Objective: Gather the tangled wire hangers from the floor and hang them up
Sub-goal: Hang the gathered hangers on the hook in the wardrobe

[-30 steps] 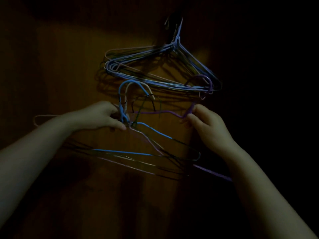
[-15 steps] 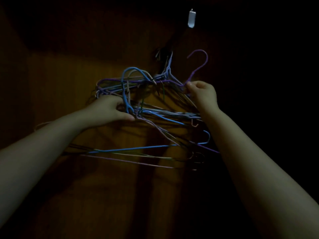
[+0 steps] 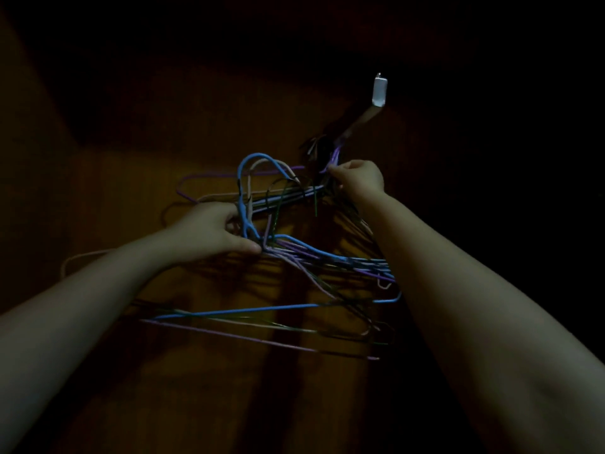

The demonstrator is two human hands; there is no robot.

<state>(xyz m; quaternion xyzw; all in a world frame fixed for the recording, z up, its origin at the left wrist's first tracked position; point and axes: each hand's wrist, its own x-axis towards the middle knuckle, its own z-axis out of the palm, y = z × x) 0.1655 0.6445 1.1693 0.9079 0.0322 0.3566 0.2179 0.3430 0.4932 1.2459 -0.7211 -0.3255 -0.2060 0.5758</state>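
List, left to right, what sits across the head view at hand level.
Left hand, gripping the hanger bundle → blue hanger hook → purple hanger, pinched by the right hand.

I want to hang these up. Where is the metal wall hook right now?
In the head view, the metal wall hook is upper right of centre, just above the right hand pinching the purple hanger.

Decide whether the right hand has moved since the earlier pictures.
Yes. The right hand, pinching a purple hanger, has risen towards the metal wall hook.
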